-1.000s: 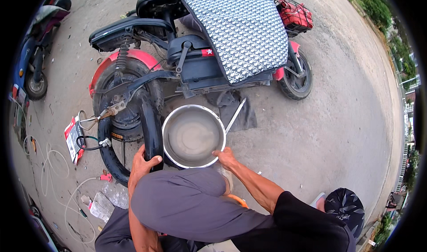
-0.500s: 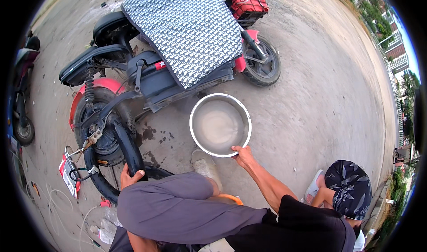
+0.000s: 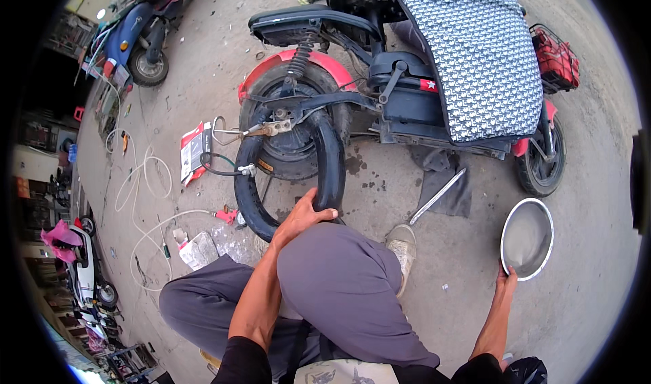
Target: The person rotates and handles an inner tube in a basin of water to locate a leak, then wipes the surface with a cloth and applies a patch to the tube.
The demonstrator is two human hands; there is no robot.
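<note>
A black inner tube (image 3: 330, 160) hangs in a loop from the rear wheel (image 3: 291, 170) of a red and black electric scooter. Near my left knee, my left hand (image 3: 306, 214) is closed around the tube's lower right part. Out to the right, my right hand (image 3: 505, 279) grips the near rim of a round metal basin (image 3: 552, 235) holding cloudy water. The basin is tilted, and whether it touches the ground I cannot tell. A clamp-like metal fitting (image 3: 277, 128) sits at the wheel's axle. Beside the tube's left side is a valve fitting (image 3: 247, 170).
A dark cloth (image 3: 456, 197) with a metal bar (image 3: 437, 195) on it lies beyond my shoe. Left of the tube are a red and white packet (image 3: 195, 155), a pale hose (image 3: 135, 180) and its red fitting (image 3: 229, 216). A blue scooter (image 3: 132, 35) stands far left.
The basin has gone from beside the scooter out to the right in my right hand, uncovering the cloth and bar. My view has turned left. My left hand stays on the tube.
</note>
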